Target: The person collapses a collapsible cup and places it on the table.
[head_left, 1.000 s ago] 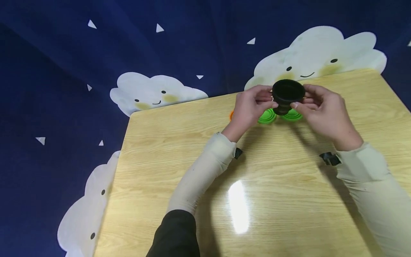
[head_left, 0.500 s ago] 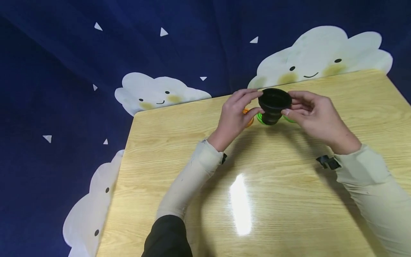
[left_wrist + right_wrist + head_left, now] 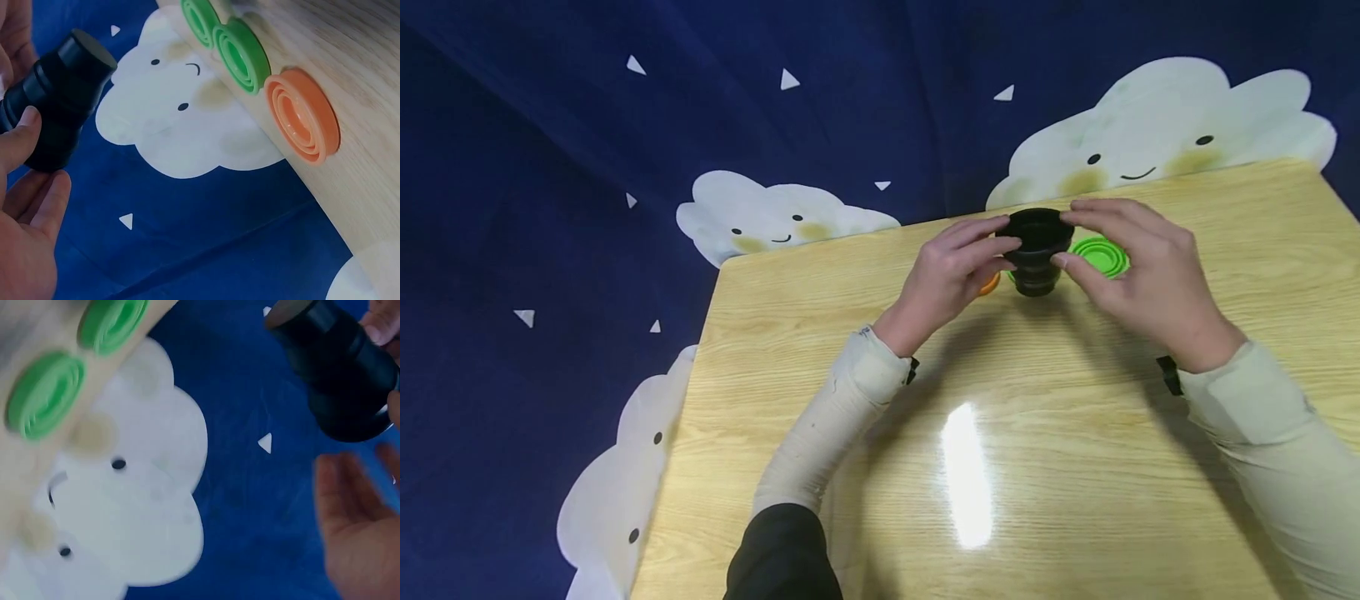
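Note:
A black collapsible cup (image 3: 1036, 271), drawn out into tiers, is held above the table with its wide mouth up. My left hand (image 3: 936, 275) holds its left side; in the left wrist view the thumb lies on the wall of the black cup (image 3: 62, 94) and the fingertips are under its rim. On the other side is my right hand (image 3: 1157, 271), fingers spread, with thumb and fingertips close to the rim. The right wrist view shows the fingers (image 3: 340, 487) extended and blurred, apart from the cup wall.
Beyond the cup, a flattened green collapsible cup (image 3: 1099, 257) and an orange one (image 3: 990, 285) lie on the wooden table (image 3: 820, 333). Another green one (image 3: 242, 56) sits between them. A dark blue cloth (image 3: 820, 108) with clouds hangs past the far edge.
The black cup has moved left and slightly nearer, and its tiers show longer now. My right fingers have spread from their earlier grip, uncovering the right green cup.

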